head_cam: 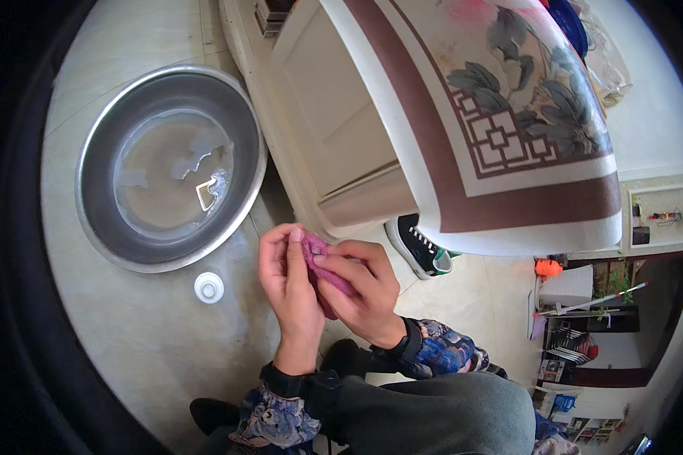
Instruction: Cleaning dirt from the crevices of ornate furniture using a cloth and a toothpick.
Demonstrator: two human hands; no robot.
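Observation:
A small pinkish-purple cloth, bunched up, is held between both hands above the tiled floor. My left hand pinches its left end between thumb and fingers. On the other side, my right hand grips it with bent fingers, which hide part of the fabric. Ahead to the left stands a round metal basin on the floor, with shallow cloudy water at its bottom and bright reflections on the surface. A small white round object, perhaps a bottle or cap seen from above, stands between the basin and my left hand.
A pale cabinet stands right of the basin, and a floral tablecloth hangs over its corner. Beneath lies a black sneaker with white laces. My knee is close below the hands. Shelves and household items line the far right.

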